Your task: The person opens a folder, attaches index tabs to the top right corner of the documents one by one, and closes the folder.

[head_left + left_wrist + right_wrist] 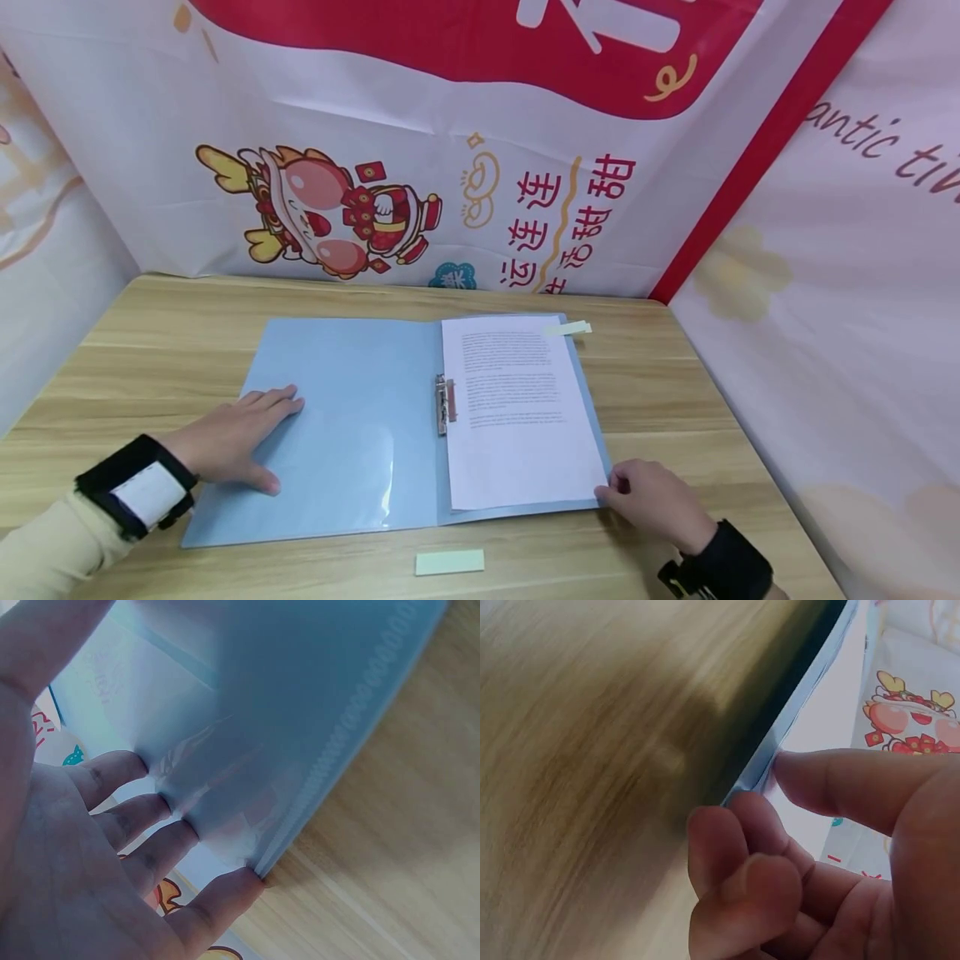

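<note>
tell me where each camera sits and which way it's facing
Head view: worn on the head, looking forward and down at the open blue folder on the wooden table; the left hand and right hand show.
Left wrist view: under the left palm, facing along straight fingers pressed on the folder's clear pocket.
Right wrist view: beside the right hand, facing the folder's corner pinched by curled fingers.
All views share the folder and table.
</note>
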`<move>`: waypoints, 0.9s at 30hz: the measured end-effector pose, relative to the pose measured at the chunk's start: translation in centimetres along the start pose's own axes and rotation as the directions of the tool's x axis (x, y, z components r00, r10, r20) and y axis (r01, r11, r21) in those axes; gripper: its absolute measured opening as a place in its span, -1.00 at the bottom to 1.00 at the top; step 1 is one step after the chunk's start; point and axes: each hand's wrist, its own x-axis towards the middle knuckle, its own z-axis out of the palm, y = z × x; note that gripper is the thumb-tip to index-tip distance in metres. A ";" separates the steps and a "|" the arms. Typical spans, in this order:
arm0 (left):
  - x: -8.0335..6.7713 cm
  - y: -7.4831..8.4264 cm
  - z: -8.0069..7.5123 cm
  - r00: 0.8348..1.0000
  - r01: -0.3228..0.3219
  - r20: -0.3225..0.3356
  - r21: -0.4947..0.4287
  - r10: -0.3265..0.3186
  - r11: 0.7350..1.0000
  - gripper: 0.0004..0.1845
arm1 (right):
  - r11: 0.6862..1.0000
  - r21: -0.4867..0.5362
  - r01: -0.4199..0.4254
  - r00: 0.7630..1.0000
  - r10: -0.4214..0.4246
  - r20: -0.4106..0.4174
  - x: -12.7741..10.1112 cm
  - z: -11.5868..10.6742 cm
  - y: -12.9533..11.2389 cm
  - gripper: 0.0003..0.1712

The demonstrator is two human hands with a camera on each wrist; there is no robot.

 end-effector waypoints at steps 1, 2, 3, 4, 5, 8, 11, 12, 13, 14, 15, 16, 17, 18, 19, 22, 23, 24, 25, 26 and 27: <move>0.0 0.0 0.0 1.000 -0.006 -0.005 0.001 0.006 1.000 0.22 | 1.000 -0.011 0.000 1.000 0.000 -0.003 0.1 0.1 0.1 -0.59; 0.0 -0.1 0.1 1.000 -0.008 -0.008 0.003 0.008 1.000 0.22 | 1.000 -0.020 0.001 1.000 -0.001 -0.005 0.2 0.2 0.1 -0.59; 0.1 -0.1 0.1 1.000 -0.010 -0.010 0.004 0.010 1.000 0.22 | 1.000 -0.026 -0.001 1.000 0.001 -0.004 0.2 0.3 0.2 -0.59; 0.1 -0.1 0.1 1.000 -0.012 -0.012 0.006 0.012 1.000 0.22 | 0.999 -0.032 0.001 1.000 -0.001 -0.004 0.3 0.4 0.2 -0.59; 0.1 -0.1 0.1 1.000 -0.014 -0.014 0.009 0.014 1.000 0.22 | 0.999 -0.038 0.004 1.000 -0.004 -0.004 0.4 0.5 0.2 -0.59; 0.2 -0.1 0.1 1.000 -0.011 -0.012 0.007 0.012 1.000 0.22 | 0.999 -0.046 0.001 1.000 -0.001 0.000 0.5 0.7 0.1 -0.61; 0.2 -0.1 0.1 1.000 -0.008 -0.008 0.002 0.008 1.000 0.22 | 0.999 -0.043 0.001 1.000 -0.001 0.002 0.6 1.0 0.0 -0.63; 0.2 -0.2 0.1 1.000 -0.006 -0.006 0.001 0.006 1.000 0.22 | 0.999 -0.040 -0.001 1.000 0.001 0.003 0.6 1.0 -0.1 -0.64; 0.1 -0.2 0.1 1.000 -0.007 -0.006 0.000 0.007 1.000 0.22 | 0.999 -0.038 -0.006 1.000 0.006 0.004 0.6 1.1 -0.1 -0.64; 0.1 -0.2 0.1 1.000 -0.007 -0.005 0.000 0.007 1.000 0.22 | 0.999 -0.034 -0.006 1.000 0.007 0.006 0.6 1.1 -0.2 -0.65; 0.1 -0.2 0.1 1.000 -0.008 -0.005 -0.001 0.008 1.000 0.22 | 0.999 -0.035 -0.006 1.000 0.006 0.008 0.6 1.2 -0.2 -0.65; 0.1 -0.3 0.2 1.000 -0.008 -0.005 0.000 0.008 1.000 0.22 | 0.999 -0.034 -0.006 1.000 0.006 0.010 0.6 1.3 -0.2 -0.65; 0.1 -0.3 0.2 1.000 -0.006 -0.004 0.000 0.006 1.000 0.23 | 0.999 -0.035 -0.007 1.000 0.008 0.013 0.6 1.3 -0.2 -0.66; 0.1 -0.3 0.2 1.000 -0.003 -0.003 -0.002 0.003 1.000 0.23 | 0.999 -0.035 -0.009 1.000 0.009 0.016 0.6 1.4 -0.2 -0.66; 0.1 -0.4 0.2 1.000 -0.001 -0.002 -0.001 0.001 1.000 0.24 | 0.999 -0.036 -0.010 1.000 0.011 0.019 0.6 1.4 -0.2 -0.66; 0.1 -0.4 0.3 1.000 -0.002 -0.002 -0.001 0.002 1.000 0.25 | 0.999 -0.040 -0.001 1.000 0.001 0.022 0.7 1.4 -0.2 -0.67; 0.1 -0.4 0.3 1.000 -0.004 -0.003 -0.001 0.004 1.000 0.25 | 0.999 -0.040 -0.001 1.000 0.002 0.026 0.7 1.3 -0.3 -0.68; 0.1 -0.4 0.3 1.000 -0.006 -0.003 -0.002 0.006 1.000 0.24 | 0.999 -0.039 0.000 1.000 0.001 0.028 0.7 1.3 -0.3 -0.68; 0.0 -0.5 0.3 1.000 -0.009 -0.004 -0.002 0.009 1.000 0.24 | 0.999 -0.039 0.000 1.000 0.001 0.031 0.7 1.2 -0.3 -0.68; 0.0 -0.4 0.2 1.000 -0.010 -0.004 -0.003 0.010 1.000 0.24 | 0.999 -0.036 0.001 0.999 0.001 0.034 0.6 1.1 -0.4 -0.68; 0.0 -0.4 0.2 1.000 -0.010 -0.004 -0.004 0.010 1.000 0.23 | 0.999 -0.036 -0.002 0.999 0.003 0.037 0.6 0.9 -0.5 -0.68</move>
